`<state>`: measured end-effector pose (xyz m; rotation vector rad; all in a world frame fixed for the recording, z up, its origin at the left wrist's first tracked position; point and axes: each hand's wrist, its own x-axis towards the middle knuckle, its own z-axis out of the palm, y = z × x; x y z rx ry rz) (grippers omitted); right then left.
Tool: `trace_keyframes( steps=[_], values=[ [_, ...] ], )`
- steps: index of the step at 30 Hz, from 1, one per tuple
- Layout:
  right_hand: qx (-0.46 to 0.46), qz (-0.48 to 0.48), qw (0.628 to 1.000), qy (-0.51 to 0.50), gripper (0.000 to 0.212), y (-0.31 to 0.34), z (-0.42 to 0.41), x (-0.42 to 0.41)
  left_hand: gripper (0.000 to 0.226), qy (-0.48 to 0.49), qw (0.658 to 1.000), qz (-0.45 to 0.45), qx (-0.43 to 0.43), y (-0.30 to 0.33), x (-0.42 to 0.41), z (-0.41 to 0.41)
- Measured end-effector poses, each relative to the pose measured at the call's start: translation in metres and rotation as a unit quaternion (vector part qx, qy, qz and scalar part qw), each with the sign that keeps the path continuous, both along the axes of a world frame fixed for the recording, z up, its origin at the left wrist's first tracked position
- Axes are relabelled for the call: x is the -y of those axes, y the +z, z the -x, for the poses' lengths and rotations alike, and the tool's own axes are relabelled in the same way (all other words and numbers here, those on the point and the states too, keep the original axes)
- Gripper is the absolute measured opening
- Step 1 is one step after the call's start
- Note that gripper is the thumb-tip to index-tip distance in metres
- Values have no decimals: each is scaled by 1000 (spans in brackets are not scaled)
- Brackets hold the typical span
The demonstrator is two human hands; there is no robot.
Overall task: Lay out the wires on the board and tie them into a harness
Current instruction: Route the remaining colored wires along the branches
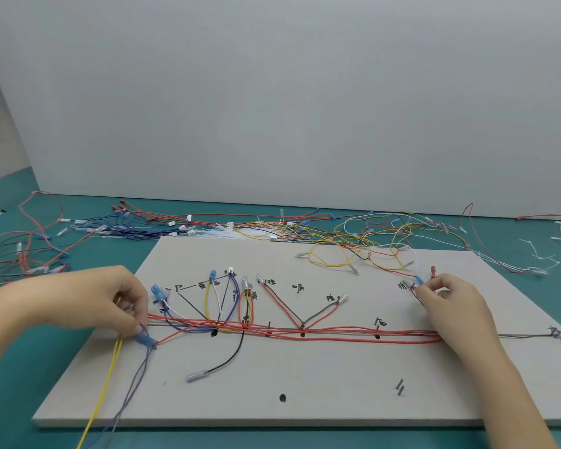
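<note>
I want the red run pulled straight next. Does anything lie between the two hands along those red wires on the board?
No obstacle shows. The red wires run bare across the board from the left hand to the right hand. Only other wire branches join or cross them left of centre.

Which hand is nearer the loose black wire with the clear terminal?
Left. The left hand is just up-left of the black wire; the right hand is far across the board.

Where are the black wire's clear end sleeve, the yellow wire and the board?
clear end sleeve (197, 374), head view, middle of the sleeve
yellow wire (101, 398), head view, lower stretch
board (321, 377), head view, bare surface
</note>
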<state>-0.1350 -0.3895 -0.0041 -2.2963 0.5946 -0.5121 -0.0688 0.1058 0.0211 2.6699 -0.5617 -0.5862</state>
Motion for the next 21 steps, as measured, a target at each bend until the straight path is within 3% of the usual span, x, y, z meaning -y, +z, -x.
trace_keyframes(
  steps=[9,15,18,21],
  values=[
    [54,-19,998,-20,14,4,0,-6,19,-86,990,113,-1,40,97,38],
    [123,-111,984,57,13,6,-2,-25,5,-116,964,220,-97,40,136,44],
    [134,-158,973,104,12,8,-3,-38,12,-62,956,273,-91,36,144,40],
    [118,-210,955,172,10,16,0,-58,11,52,918,384,-85,34,149,36]
  ],
)
